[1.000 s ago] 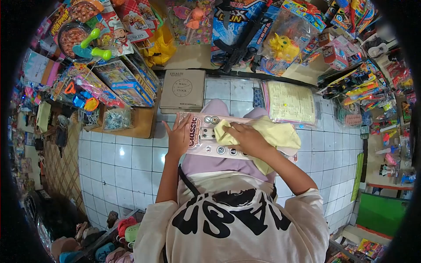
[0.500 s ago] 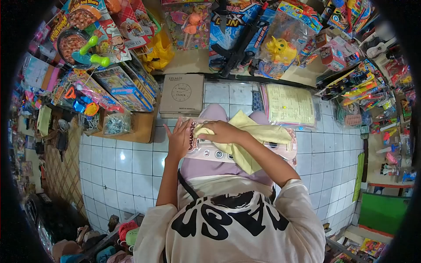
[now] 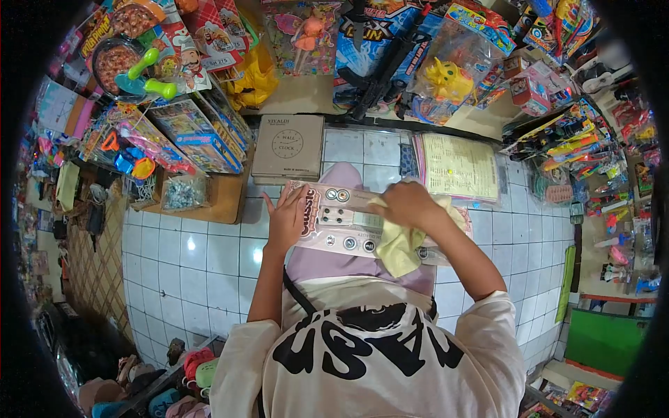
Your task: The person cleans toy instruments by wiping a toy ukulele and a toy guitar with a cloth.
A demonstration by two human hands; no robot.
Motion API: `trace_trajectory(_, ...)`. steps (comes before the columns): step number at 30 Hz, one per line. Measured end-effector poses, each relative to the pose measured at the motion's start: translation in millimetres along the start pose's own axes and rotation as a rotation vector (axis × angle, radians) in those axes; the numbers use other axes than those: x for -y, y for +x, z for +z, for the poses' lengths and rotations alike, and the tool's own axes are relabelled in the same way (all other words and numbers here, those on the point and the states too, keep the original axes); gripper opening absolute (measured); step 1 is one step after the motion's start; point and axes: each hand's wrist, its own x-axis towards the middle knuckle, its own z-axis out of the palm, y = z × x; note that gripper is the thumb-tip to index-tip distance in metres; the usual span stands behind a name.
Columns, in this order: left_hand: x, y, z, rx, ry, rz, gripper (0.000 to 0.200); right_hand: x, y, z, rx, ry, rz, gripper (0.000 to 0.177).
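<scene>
A long pinkish package [image 3: 348, 219] with "Classic" printed at its left end lies across my lap. My left hand [image 3: 284, 216] rests on that left end, fingers spread over the print. Toward the right part of the package, my right hand [image 3: 405, 206] is closed on a pale yellow cloth [image 3: 398, 252], which drapes over the package surface and hangs past its near edge. The cloth and hand cover much of the package's right half.
Beyond my knees stand a brown wall clock box [image 3: 288, 150] and a stack of papers in plastic [image 3: 461, 167]. Packaged toys, including a black toy gun [image 3: 387, 66], line the far side. A wooden stand [image 3: 226, 198] is at the left.
My right hand has moved right along the package with the yellow cloth, uncovering the middle of the package. My left hand stays at the left end.
</scene>
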Motion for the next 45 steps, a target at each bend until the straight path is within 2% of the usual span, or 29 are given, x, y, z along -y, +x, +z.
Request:
trace_trajectory(2, 0, 1, 1, 0.000, -0.007, 0.001, 0.038, 18, -2, 24, -0.372, 0.040, -0.248, 0.046)
trace_trajectory(4, 0, 1, 2, 0.005, -0.018, -0.008, 0.038, 45, -2, 32, -0.600, -0.059, -0.511, 0.030)
trace_trajectory(10, 2, -3, -3, 0.032, 0.021, -0.044, 0.040, 71, 20, 75, -0.632, -0.333, -0.714, 0.026)
trace_trajectory(11, 4, -3, -4, 0.042, 0.016, -0.057, 0.040, 68, 16, 78, -0.543, -0.423, -0.684, 0.023)
trace_trajectory(14, 10, -5, 0, 0.054, -0.012, -0.056, 0.041, 60, 10, 89, -0.658, -0.428, -0.631, 0.024)
trace_trajectory(17, 9, -4, 3, 0.049, -0.020, -0.052, 0.042, 56, -6, 87, -0.680, -0.511, -0.488, 0.025)
trace_trajectory(25, 6, -4, 2, 0.065, -0.017, -0.044, 0.041, 20, -67, 84, -0.445, -0.608, -0.169, 0.023)
trace_trajectory(29, 6, -4, 2, 0.063, -0.008, -0.035, 0.041, 6, -101, 65, -0.340, -0.425, -0.035, 0.024)
trace_trajectory(32, 6, -4, 1, 0.068, -0.027, -0.057, 0.040, -7, -133, 39, -0.345, -0.265, 0.072, 0.028)
trace_trajectory(38, 5, -2, 2, 0.079, -0.029, -0.065, 0.040, -7, -168, -12, -0.584, -0.094, 0.337, 0.028)
trace_trajectory(39, 5, -1, 2, 0.082, -0.025, -0.060, 0.041, -6, -161, -12, -0.670, -0.131, 0.320, 0.028)
trace_trajectory(42, 3, 1, 0, 0.114, -0.008, -0.073, 0.041, -2, -114, 3, -0.763, 0.095, 0.046, 0.032)
trace_trajectory(44, -6, 2, -6, 0.140, -0.029, -0.156, 0.041, 7, -72, 32, -0.689, 0.225, -0.083, 0.036)
trace_trajectory(45, -10, 2, -7, 0.153, -0.039, -0.198, 0.041, 11, -50, 51, -0.706, 0.131, -0.125, 0.038)
